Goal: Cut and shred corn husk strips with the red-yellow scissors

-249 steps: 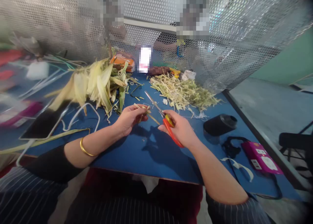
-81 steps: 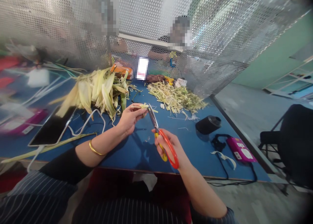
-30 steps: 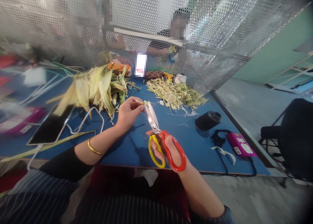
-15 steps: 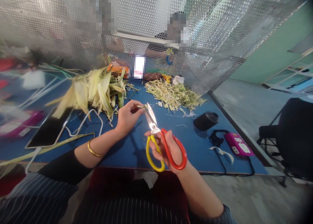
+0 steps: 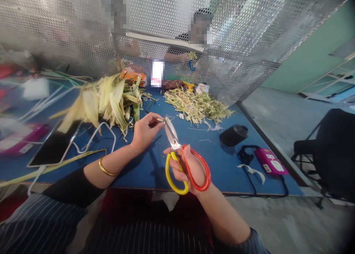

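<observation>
Item: leaf strip stub [image 5: 160, 119]. Short, pale yellow-green, thin and fibrous; only a small end shows past my left hand [image 5: 144, 131]. Location: pinched in the fingers [image 5: 155, 118] of that hand, held above the blue tabletop [image 5: 216, 161], its free end touching the blade tips.

Item: scissors [image 5: 180, 158]. Steel blades, one yellow loop, one red loop. Location: in my right hand [image 5: 190, 165], fingers clenched through both loops; blades nearly closed, tips pointing up and away at the stub.

Risks, as I judge them:
- The stub is so short that my left fingertips sit just beside the blades; a snip taken too deep could nick them.
- The thin fibre could fold between the blades instead of cutting, or slip from my pinch and drop among the scraps.
- The offcut could spring away, since the piece is light.

Surroundings:
- Heap of whole husk leaves [image 5: 105, 98], pale yellow and green, far left of my hands.
- Heap of cut shreds [image 5: 198, 106], far right, near the perforated metal screen [image 5: 249, 43].
- Phone [image 5: 52, 147] with white cable [image 5: 95, 134], left.
- Black round container [image 5: 233, 135], on its side, right.
- Pink device [image 5: 270, 165] with black cord, near the right edge.
- Gold bangle [image 5: 106, 169] on my left wrist.
- Other people behind the screen, well apart from my hands.
</observation>
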Motion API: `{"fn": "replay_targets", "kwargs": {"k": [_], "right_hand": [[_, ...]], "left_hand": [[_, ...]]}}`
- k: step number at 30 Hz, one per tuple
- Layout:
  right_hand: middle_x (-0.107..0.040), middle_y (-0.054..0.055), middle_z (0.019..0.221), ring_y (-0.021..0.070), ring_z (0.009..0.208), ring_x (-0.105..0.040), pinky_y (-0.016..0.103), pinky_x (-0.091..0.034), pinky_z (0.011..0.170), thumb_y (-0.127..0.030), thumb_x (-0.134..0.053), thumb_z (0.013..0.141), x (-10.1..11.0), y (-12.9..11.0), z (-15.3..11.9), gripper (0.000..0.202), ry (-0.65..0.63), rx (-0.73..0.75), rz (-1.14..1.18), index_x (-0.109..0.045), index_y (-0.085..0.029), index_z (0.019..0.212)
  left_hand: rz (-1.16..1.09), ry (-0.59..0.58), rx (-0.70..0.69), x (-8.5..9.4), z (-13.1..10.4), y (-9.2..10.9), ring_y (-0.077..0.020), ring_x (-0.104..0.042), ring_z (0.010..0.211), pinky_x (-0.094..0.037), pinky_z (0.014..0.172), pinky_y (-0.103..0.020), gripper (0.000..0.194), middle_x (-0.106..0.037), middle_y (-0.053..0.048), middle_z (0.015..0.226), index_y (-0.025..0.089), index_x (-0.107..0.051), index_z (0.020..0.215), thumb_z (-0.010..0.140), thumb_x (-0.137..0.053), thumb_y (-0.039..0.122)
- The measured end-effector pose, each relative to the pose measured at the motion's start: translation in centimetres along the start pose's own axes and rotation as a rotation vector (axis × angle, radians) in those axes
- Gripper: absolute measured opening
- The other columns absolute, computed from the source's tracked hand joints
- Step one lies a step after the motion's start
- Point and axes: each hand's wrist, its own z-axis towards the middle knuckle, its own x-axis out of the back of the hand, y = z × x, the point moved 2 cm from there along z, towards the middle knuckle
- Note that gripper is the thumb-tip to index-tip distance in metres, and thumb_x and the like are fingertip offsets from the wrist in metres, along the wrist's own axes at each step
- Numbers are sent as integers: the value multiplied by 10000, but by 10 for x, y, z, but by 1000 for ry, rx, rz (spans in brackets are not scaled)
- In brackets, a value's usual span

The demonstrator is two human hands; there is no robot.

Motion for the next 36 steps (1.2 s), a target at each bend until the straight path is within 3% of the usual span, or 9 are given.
{"fn": "replay_targets", "kwargs": {"k": [17,22,26,29,33,36], "right_hand": [[-385,-76,569,-19,302,-235,156,-137,319,-550,-409,900,4,11,2,460,16,-4,-17,-602,-138,964],[-397,-60,607,-13,328,-252,180,-125,339,-597,-374,891,4,8,1,520,-37,43,-22,-605,-142,991],[-451,-20,681,39,397,-380,215,-206,373,-746,-316,807,9,-6,-2,686,-67,165,-75,-584,-164,1054],[-459,-13,719,65,443,-416,239,-286,412,-781,-338,766,18,-17,-5,712,-26,240,-181,-556,-189,1095],[-471,-7,751,74,471,-423,252,-340,438,-694,-413,809,30,-21,-9,602,40,361,-370,-532,-203,1136],[-478,-11,742,66,471,-409,237,-325,424,-565,-514,831,35,-19,-14,482,107,377,-519,-531,-202,1148]], "left_hand": [[73,-50,-41,0,3,-7,-155,-643,754,-479,709,-265,155,-697,-34,828,177,-652,870,720,-671,208],[42,-69,-29,1,6,-9,-147,-652,750,-500,725,-272,139,-691,-31,810,172,-618,871,743,-651,213],[-89,-66,83,1,8,-6,-124,-641,673,-518,675,-253,164,-667,-14,748,163,-631,875,728,-679,216],[-204,-55,246,2,9,-7,-112,-651,651,-515,632,-227,182,-674,-22,797,153,-657,862,706,-712,230],[-481,-12,540,4,11,-14,-119,-670,667,-514,584,-207,142,-667,-11,782,148,-647,799,693,-728,195],[-666,24,672,4,10,-16,-123,-671,687,-533,593,-212,65,-658,-2,725,144,-638,785,733,-671,124]]}}
